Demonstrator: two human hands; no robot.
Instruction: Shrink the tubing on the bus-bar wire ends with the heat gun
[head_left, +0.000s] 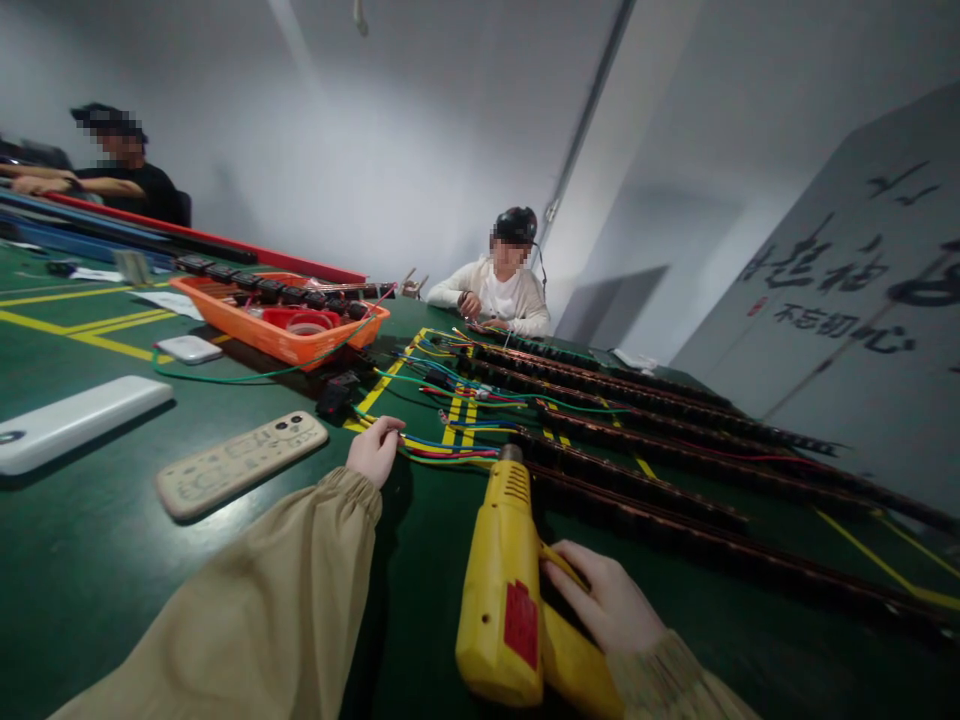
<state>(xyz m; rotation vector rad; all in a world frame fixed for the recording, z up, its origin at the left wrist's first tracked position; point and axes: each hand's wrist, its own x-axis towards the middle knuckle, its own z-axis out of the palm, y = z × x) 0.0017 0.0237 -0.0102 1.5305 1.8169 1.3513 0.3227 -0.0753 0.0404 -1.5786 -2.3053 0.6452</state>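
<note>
Two hands at work on a green counter strewn with wiring.

The right hand has its grip wrapped around the handle of a yellow electric screwdriver, tip pointing at long black socket strips. The left hand, fingers curled, presses coloured wires beside a phone.

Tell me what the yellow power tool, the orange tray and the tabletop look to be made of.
Yellow power tool, gripped by the right hand: likely moulded plastic, smooth with a slight sheen and vent slots.
Orange tray: probably plastic, with thin, evenly coloured walls.
Tabletop: seemingly a matt green mat or coating carrying yellow lines; exact material unclear.
</note>
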